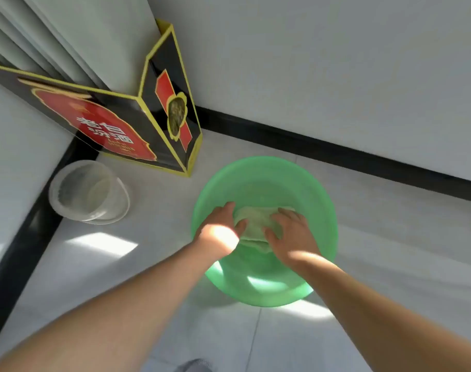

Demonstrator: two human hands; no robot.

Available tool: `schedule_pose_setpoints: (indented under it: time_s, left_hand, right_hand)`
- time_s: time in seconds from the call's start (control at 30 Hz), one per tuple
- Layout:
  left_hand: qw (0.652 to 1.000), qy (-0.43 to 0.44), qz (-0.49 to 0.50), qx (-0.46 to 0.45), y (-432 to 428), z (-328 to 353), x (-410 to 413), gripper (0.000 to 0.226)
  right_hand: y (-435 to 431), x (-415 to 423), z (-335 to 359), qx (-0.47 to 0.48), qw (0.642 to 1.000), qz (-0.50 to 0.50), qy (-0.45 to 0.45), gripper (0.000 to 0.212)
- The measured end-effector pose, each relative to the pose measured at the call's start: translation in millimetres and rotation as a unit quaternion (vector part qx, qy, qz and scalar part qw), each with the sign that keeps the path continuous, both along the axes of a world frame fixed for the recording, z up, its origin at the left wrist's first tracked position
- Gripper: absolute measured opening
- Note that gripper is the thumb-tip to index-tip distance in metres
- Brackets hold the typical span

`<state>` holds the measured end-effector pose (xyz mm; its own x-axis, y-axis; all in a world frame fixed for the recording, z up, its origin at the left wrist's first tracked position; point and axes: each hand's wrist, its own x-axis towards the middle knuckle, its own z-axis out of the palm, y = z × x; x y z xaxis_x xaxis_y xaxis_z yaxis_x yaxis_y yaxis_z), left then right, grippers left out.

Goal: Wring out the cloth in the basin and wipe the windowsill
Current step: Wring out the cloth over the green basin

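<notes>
down in the green basin (269,178), left hand (223,228) and right hand (289,233) both grip the bunched cloth (255,220), and twisting it too high or off-centre could splash water onto the floor (390,237).

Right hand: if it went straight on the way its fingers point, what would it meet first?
The right hand holds the cloth, so it would push that ahead. Beyond the cloth, it would likely meet the far wall of the basin, though depth is hard to judge.
</notes>
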<state>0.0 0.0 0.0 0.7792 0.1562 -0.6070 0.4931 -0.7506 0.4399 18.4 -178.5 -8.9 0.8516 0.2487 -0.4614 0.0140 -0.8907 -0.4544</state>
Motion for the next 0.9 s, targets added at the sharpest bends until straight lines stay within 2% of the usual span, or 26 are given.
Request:
schedule_pose_setpoints:
  time_s: [0.17, 0.27, 0.47, 0.57, 0.63, 0.77, 0.87, 0.9]
  left_hand:
    - [1.000, 0.020, -0.017, 0.006, -6, -29, 7, 0.062]
    - [0.999, 0.027, -0.010, -0.012, -11, -38, 2, 0.059]
    - [0.994, 0.035, 0.075, -0.066, -11, -47, -6, 0.043]
    - [0.988, 0.027, 0.125, -0.084, -14, -47, -7, 0.028]
    - [0.985, 0.026, 0.142, -0.092, -17, -47, -7, 0.023]
    - [0.968, 0.049, 0.204, -0.141, -22, -41, -6, 0.030]
    - [0.935, 0.097, 0.271, -0.205, -21, -36, -4, 0.025]
    - [0.936, 0.105, 0.263, -0.210, -20, -37, -5, 0.033]
  right_hand:
    - [3, 7, -28, 0.013, 1.000, -0.017, -0.016, 0.048]
    - [0, 4, -36, 0.009, 0.999, -0.031, -0.010, 0.056]
    - [-3, -8, -49, 0.046, 0.996, -0.059, 0.049, 0.066]
    - [-3, -9, -50, 0.036, 0.995, -0.044, 0.084, 0.056]
    - [-5, -10, -50, 0.014, 0.998, -0.018, 0.061, 0.041]
    - [-4, -11, -49, -0.006, 1.000, 0.023, -0.006, 0.035]
    - [-5, -11, -50, 0.003, 0.999, 0.046, 0.025, 0.036]
    - [-6, -9, -49, 0.021, 0.997, 0.036, 0.058, 0.037]
